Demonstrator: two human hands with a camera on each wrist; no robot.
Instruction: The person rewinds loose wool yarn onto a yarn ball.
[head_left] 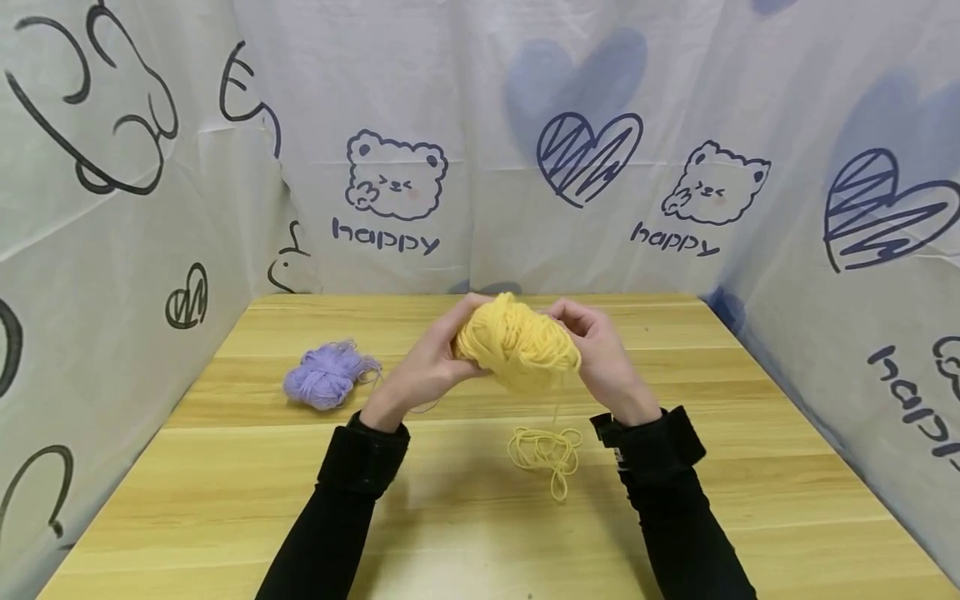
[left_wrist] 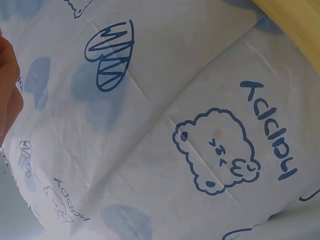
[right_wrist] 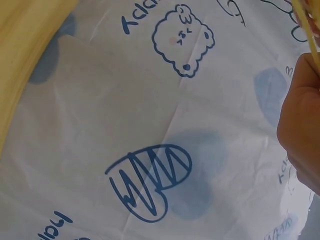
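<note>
- Both hands are up off the table with a fluffy ball of yellow wool yarn (head_left: pixel 517 343) squeezed between them. The left hand (head_left: pixel 429 364) cups it from its side with the fingers curled round, and the right hand (head_left: pixel 600 350) grips the opposite side the same way.
- Progress-wise, I'd say the ball is mostly wound. A thin yellow strand drops straight down from under the grip to a small loose tangle of yellow yarn loops (head_left: pixel 547 454) lying on the pale wooden table (head_left: pixel 675 533). That leftover bit is what's left to take up, as far as I can judge.
- Pose: forearms in black sleeves come in from below and angle toward each other, wrists raised, palms facing inward across the ball.
- Off to the left of the grip, well apart, sits a messy bundle of lilac yarn (head_left: pixel 326 377), untouched.
- The wrist cams are pretty useless here, mostly showing the white printed cloth backdrop (left_wrist: pixel 165 125) with bears and hearts.
</note>
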